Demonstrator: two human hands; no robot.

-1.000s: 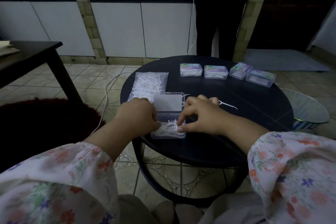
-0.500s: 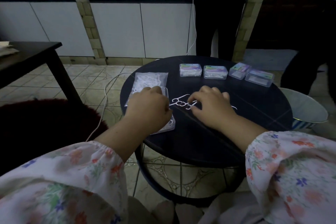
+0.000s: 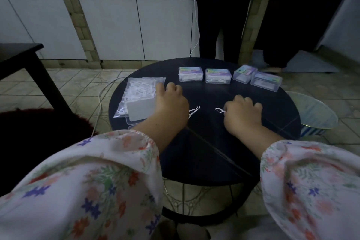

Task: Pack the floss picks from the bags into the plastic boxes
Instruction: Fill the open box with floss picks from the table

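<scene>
The right hand (image 3: 242, 115) is curling over the table (image 3: 204, 154) with its fingers closing on a loose floss pick (image 3: 220, 110), whose white head is sticking out to the left; this reads as gathering a stray for boxing. The left hand (image 3: 171, 107) is resting knuckles-up on the right edge of the open plastic box (image 3: 139, 112), fingers bent, but whether it is gripping anything cannot be told. It is probably steadying the box so picks can go in. Between the two hands another pick (image 3: 192, 112) is lying on the dark top, just right of the left hand. Left and farther off, the bag of floss picks (image 3: 139, 88) is lying partly under the box. Along the far edge four closed boxes (image 3: 229, 77) are sitting in a row, well clear of the hands. A pale bin (image 3: 319, 119) is standing beyond the right rim. Nothing is blocking the short path from pick to box
</scene>
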